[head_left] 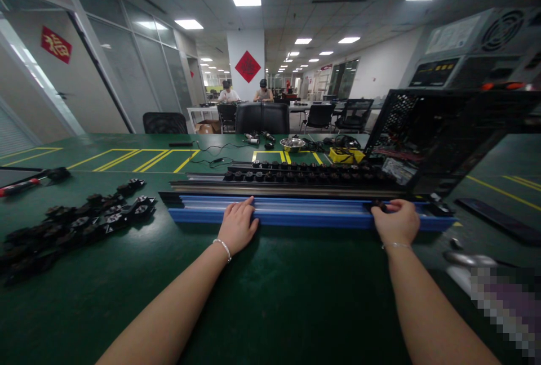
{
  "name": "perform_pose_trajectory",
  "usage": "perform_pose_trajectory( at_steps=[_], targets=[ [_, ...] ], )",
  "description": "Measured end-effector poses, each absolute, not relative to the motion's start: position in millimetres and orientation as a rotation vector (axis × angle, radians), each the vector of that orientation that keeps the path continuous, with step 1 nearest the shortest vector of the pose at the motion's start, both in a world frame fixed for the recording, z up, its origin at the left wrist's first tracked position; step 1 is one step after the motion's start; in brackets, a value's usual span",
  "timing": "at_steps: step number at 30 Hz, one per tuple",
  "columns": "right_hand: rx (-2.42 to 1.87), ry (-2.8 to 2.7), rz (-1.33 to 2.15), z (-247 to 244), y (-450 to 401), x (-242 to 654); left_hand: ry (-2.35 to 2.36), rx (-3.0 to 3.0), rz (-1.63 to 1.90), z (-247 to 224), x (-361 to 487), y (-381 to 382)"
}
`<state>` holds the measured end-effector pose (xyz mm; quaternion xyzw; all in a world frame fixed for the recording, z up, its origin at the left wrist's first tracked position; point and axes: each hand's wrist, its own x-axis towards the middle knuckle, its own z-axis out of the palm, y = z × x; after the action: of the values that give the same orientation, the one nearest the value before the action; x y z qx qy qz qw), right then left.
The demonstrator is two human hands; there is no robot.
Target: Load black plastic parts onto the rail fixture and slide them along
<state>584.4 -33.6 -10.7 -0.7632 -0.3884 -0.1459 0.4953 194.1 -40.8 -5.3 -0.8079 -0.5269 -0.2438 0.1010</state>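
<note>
Grip at right (396, 223) pinches dark part (378, 205) at blue rail (313, 217).

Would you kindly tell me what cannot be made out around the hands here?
- Head view: dark piece at the right hand, mostly covered by that hand.
- Head view: part of the blue rail, covered by the left hand.
- Head view: pixelated item, lower right, also cut off by the edge.
</note>
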Motion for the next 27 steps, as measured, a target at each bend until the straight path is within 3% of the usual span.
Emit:
perform_pose_trajectory(
  at_steps=[27],
  targets=[
    [-1.849,-1.084,-0.246,-2,-39,561,-1.539,-2.381,-0.713,-6,194,-41]
  ],
)
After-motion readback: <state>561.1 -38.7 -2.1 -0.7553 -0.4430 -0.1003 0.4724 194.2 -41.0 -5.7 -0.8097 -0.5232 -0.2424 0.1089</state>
